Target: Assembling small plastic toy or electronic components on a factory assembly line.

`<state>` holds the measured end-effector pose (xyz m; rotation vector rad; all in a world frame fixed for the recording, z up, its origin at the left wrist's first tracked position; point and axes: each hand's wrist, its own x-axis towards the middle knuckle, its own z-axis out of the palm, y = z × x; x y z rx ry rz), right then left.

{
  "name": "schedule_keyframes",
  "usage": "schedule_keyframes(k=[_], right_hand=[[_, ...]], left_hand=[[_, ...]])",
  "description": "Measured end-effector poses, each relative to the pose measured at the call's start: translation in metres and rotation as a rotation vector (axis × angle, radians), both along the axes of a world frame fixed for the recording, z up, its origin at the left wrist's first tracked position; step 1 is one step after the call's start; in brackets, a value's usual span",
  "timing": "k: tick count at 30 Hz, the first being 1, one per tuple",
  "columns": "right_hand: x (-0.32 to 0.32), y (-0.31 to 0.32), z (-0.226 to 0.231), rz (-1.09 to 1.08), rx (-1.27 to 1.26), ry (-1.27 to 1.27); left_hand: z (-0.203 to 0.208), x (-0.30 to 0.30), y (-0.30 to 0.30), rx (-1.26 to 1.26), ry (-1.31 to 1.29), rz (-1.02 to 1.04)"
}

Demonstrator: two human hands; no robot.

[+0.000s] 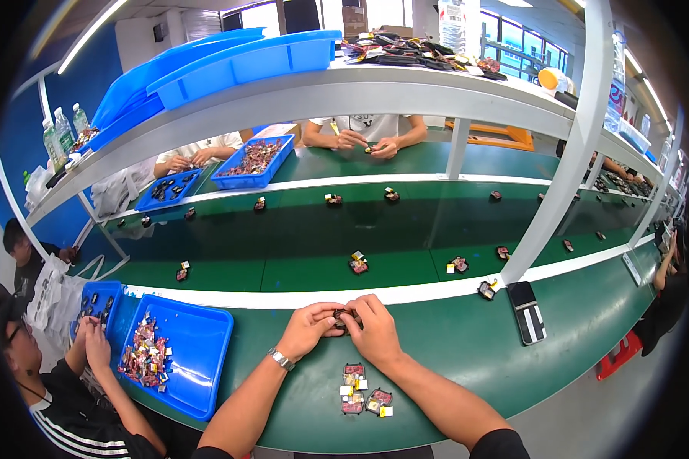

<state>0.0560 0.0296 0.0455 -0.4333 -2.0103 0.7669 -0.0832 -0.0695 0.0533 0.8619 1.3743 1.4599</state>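
Observation:
In front of me, my left hand [306, 329] and my right hand [373, 335] are closed together around a small dark electronic part [340, 318], mostly covered by the fingers. Just below them on the green bench lies a small group of black-framed circuit assemblies [353, 402] with reddish boards and white and yellow labels. Another such assembly [379, 398] lies at the group's right side, between my forearms. A metal-banded watch [281, 359] is on my left wrist.
A blue tray [204, 348] of loose small boards stands left, beside a co-worker [61, 382] handling parts. Beyond a white rail [283, 294], a green conveyor [306, 268] carries spaced assemblies. A black case [525, 306] lies right, near a white post [560, 161]. A shelf [283, 99] spans overhead.

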Motion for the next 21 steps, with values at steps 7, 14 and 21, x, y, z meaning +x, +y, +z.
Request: schedule_keyframes(k=[7,14,21], right_hand=[[0.0024,0.0014,0.0005,-0.044,0.266,-0.043],[0.0033,0.0016,-0.0031,-0.058,0.282,-0.048],[0.0035,0.0015,0.0016,-0.068,0.274,-0.009]], left_hand=[[0.0007,0.0001,-0.0009,0.014,-0.004,-0.008],[0.0016,0.0024,0.0013,0.015,-0.015,0.029],[0.0005,0.0095,0.0029,0.045,-0.051,0.054]])
